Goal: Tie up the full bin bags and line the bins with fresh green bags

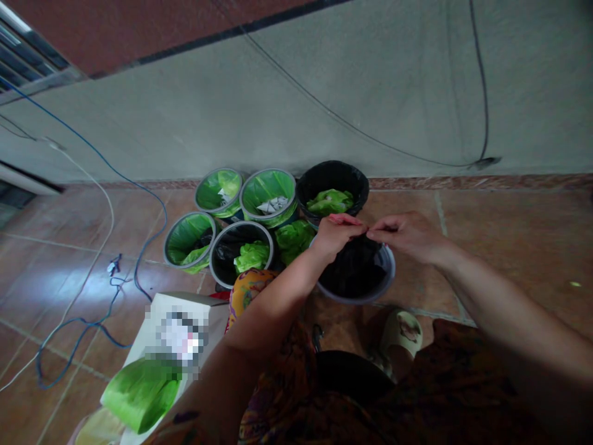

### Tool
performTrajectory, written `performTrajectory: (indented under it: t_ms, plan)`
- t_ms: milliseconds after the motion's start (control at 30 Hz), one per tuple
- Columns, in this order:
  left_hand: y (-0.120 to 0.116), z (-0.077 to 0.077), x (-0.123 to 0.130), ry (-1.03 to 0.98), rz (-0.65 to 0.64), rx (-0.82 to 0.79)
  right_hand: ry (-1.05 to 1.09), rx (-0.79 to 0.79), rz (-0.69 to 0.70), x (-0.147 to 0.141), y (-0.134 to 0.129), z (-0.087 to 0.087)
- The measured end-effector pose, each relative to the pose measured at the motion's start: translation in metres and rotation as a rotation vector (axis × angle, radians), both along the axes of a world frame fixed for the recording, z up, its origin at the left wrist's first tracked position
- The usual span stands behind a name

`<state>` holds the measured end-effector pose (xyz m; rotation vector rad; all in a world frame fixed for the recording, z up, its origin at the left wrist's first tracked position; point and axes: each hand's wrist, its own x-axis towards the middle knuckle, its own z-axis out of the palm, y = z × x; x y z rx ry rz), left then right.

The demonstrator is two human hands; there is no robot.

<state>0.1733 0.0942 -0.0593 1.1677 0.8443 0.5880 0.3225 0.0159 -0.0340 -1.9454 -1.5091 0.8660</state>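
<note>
I read left hand (pixel 338 236) and right hand (pixel 407 237) grips as pinching black bag (pixel 354 272) by upper edge, inside pale-rimmed bin (pixel 356 301); bag not folded over near rim; five neighbouring bins (pixel 269 217) already lined

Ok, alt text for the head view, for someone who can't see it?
A person's left hand and right hand nearly meet, fingertips close, above a pale-rimmed bin containing black plastic. Five other lined bins stand nearby, before a wall.
</note>
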Motion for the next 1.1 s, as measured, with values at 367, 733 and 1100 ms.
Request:
performTrajectory:
  t_ms: [367, 733, 1100]
  plan:
    - [0.003, -0.002, 0.0, 0.036, -0.116, 0.511, -0.022, -0.017, -0.034, 0.004, 0.003, 0.001]
    - [-0.007, -0.002, 0.001, 0.058, -0.035, 0.745, 0.092, 0.067, -0.005, -0.004, 0.009, -0.004]
    - [-0.007, -0.002, 0.001, 0.144, 0.12, 0.62, 0.476, -0.098, 0.01, -0.003, 0.008, -0.004]
